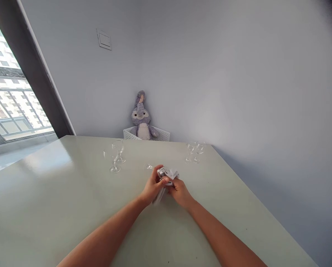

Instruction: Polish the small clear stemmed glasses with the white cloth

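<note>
My left hand [154, 185] is wrapped round the bowl of a small stemmed wine glass [149, 167], which lies tilted on its side. Its stem and foot stick out to the left, beyond my fingers. A white cloth [172, 173] is bunched at the mouth of the glass, and my right hand [179, 191] grips it there. Part of the cloth hangs below my hands. How far the cloth reaches inside the bowl is hidden by my fingers.
Two clear stemmed glasses [115, 159] stand upright on the pale table [71, 207] to the left. Two more [195, 152] stand at the back right. Behind the far edge, a plush toy [143, 126] sits in a white perforated basket [163, 135] by the wall.
</note>
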The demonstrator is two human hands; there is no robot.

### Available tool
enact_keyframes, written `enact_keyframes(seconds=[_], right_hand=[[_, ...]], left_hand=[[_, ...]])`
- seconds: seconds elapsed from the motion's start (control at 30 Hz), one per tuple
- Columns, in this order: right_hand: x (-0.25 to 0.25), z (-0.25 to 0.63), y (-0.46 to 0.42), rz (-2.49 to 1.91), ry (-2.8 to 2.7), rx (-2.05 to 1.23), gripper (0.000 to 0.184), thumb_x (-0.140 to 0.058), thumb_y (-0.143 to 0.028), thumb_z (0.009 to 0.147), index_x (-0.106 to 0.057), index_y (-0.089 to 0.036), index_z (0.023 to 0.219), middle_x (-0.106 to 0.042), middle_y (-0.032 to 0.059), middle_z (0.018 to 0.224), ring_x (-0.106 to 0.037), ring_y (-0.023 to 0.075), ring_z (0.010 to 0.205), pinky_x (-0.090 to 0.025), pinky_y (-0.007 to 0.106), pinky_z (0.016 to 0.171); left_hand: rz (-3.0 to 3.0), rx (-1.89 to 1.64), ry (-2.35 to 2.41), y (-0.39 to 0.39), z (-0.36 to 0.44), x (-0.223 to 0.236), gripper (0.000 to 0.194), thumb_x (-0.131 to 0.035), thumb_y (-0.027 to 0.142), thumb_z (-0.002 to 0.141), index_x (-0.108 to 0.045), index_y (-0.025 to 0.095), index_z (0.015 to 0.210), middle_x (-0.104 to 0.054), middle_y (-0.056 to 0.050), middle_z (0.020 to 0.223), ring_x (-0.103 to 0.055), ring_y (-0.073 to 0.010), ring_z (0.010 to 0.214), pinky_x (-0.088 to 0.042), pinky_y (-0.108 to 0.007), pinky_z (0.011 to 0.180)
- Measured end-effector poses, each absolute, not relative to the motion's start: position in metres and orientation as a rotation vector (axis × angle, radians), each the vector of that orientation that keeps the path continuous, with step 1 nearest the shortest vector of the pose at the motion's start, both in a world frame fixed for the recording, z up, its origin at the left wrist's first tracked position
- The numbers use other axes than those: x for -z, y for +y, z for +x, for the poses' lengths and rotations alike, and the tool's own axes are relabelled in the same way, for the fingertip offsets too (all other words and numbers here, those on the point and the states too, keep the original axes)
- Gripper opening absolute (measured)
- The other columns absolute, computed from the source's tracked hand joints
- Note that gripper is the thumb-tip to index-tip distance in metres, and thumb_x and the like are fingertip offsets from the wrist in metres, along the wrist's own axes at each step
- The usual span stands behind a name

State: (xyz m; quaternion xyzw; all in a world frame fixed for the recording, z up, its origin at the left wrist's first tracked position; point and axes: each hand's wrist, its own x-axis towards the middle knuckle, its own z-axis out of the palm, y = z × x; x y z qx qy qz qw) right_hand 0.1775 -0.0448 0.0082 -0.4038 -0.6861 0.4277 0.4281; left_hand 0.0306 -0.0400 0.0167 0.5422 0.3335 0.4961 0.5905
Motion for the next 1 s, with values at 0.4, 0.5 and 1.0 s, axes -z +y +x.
enact_keyframes(seconds=[0.4,0.5,1.0], right_hand=[[-0.018,0.166,-0.057,-0.864,-1.643,-1.250,0.027,-0.064,-0.028,0.070,-0.066,-0.027,0.097,-0.063,0.0012,0.078,-0.056,0.0181,0.074,-0.046,0.030,0.066],[-0.019,0.163,-0.057,-0.832,-1.592,-1.281,0.021,-0.063,-0.030,0.071,-0.068,-0.025,0.090,-0.062,0.0012,0.072,-0.056,0.0177,0.069,-0.047,0.031,0.064],[-0.016,0.157,-0.065,-0.867,-1.654,-1.219,0.035,-0.063,-0.040,0.072,-0.063,-0.026,0.104,-0.063,0.0046,0.097,-0.053,0.0235,0.098,-0.044,0.036,0.081]], left_hand=[[1.350,-1.223,0.961,-0.030,0.018,-0.020,0.047,-0.047,0.049,0.079,-0.052,0.020,0.117,-0.061,-0.003,0.079,-0.055,-0.0162,0.071,-0.046,-0.031,0.070],[1.424,-1.305,1.069,-0.033,0.019,-0.018,0.045,-0.040,0.050,0.082,-0.058,0.020,0.109,-0.062,-0.003,0.079,-0.056,-0.0186,0.078,-0.043,-0.032,0.076],[1.552,-1.287,1.110,-0.034,0.015,-0.021,0.043,-0.038,0.047,0.084,-0.055,0.022,0.115,-0.056,0.000,0.065,-0.050,-0.0138,0.061,-0.040,-0.025,0.063]])
